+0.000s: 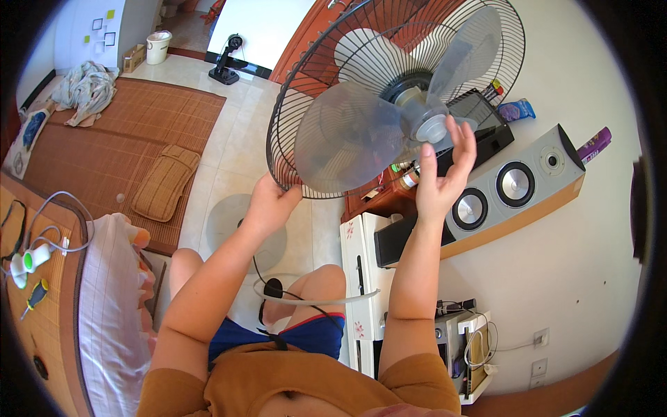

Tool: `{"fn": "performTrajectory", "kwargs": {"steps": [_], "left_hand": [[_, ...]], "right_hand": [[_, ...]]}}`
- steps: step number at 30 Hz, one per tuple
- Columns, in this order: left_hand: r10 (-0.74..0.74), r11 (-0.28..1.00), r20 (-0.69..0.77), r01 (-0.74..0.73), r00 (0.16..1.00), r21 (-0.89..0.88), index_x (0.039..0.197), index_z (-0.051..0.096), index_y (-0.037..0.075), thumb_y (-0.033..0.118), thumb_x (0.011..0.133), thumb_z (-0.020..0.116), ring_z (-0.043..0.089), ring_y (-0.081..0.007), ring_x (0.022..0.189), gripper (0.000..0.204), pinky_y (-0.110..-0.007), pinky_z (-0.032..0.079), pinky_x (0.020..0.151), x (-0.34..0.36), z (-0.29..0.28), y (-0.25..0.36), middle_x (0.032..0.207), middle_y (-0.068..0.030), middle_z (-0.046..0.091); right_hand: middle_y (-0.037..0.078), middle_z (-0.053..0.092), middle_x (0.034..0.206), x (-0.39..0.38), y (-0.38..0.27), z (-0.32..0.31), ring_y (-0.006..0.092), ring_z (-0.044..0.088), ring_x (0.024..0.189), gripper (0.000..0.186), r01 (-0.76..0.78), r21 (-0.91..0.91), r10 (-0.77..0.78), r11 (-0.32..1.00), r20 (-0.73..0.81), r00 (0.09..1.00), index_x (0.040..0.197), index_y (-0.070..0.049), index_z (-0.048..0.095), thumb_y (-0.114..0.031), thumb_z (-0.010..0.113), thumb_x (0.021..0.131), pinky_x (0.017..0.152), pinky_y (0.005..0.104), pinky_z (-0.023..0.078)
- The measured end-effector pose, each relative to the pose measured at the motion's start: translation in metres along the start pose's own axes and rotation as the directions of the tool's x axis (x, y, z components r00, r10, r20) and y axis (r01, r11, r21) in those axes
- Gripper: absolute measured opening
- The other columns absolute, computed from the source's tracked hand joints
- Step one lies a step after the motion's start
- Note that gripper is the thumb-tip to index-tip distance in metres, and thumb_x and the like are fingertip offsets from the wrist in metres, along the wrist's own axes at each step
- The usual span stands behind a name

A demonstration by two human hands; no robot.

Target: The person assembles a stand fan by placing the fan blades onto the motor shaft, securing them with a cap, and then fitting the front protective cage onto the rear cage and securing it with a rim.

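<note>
A standing fan, its front guard off, is before me, with grey translucent blades (347, 139) and a black wire rear guard (276, 139) behind them. My left hand (271, 207) is closed on the lower left rim of that guard. Beside the pale hub cap (431, 129) at the blades' centre is my right hand (448, 167), raised with fingers apart; the thumb and forefinger are by the cap's edge, and whether they touch it I cannot tell. The fan's round grey base (240, 222) is on the floor, partly behind my left forearm. A pale curved strip (326, 301) crosses above my lap.
To the right are a grey speaker (514, 191) and a white drawer cabinet (361, 240). At left, a wooden surface holds a screwdriver (35, 297) and a cable (76, 201). A brown mat (139, 115) bears a cushion (165, 182). Farther off are a black stand (226, 61) and a white bucket (158, 48).
</note>
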State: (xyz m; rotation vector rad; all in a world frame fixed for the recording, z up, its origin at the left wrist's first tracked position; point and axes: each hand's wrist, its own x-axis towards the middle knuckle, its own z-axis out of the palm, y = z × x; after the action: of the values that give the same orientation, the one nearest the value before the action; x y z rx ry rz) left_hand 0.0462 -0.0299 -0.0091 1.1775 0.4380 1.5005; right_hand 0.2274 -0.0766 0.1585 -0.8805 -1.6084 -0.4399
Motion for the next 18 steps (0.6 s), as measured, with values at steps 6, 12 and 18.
{"fn": "performTrajectory", "kwargs": {"steps": [6,12,18], "left_hand": [[-0.008,1.000,0.002,0.008,1.000,0.023,0.102,0.054,-0.001,-0.007,0.076,0.049,0.048,-0.0050,0.068,0.027,-0.021,0.040,0.059,0.000,0.000,0.000,0.084,-0.0017,0.059],[0.006,1.000,-0.012,-0.006,1.000,-0.004,0.103,0.054,-0.001,-0.007,0.076,0.049,0.048,-0.0051,0.068,0.027,-0.021,0.041,0.059,-0.002,0.002,0.005,0.084,-0.0015,0.059],[-0.012,1.000,0.005,0.012,1.000,0.002,0.107,0.053,0.000,-0.007,0.076,0.049,0.048,-0.0044,0.070,0.032,-0.021,0.040,0.060,0.000,-0.002,0.000,0.088,-0.0010,0.059]], "right_hand": [[0.018,0.045,0.128,-0.006,-0.006,0.003,0.0287,0.041,0.121,0.059,0.076,0.141,-0.057,0.987,-0.134,0.989,0.129,0.001,0.034,-0.030,0.054,0.083,0.106,0.0465,0.006],[0.013,0.051,0.123,-0.014,-0.009,-0.016,0.0264,0.039,0.122,0.059,0.334,-0.191,-0.281,0.923,0.257,0.925,0.126,-0.002,0.042,-0.034,0.056,0.080,0.106,0.0479,0.004],[0.014,0.049,0.125,-0.007,-0.002,-0.013,0.0280,0.041,0.120,0.057,0.301,-0.312,-0.234,0.901,0.235,0.943,0.128,-0.002,0.040,-0.032,0.053,0.081,0.105,0.0499,0.004]]}}
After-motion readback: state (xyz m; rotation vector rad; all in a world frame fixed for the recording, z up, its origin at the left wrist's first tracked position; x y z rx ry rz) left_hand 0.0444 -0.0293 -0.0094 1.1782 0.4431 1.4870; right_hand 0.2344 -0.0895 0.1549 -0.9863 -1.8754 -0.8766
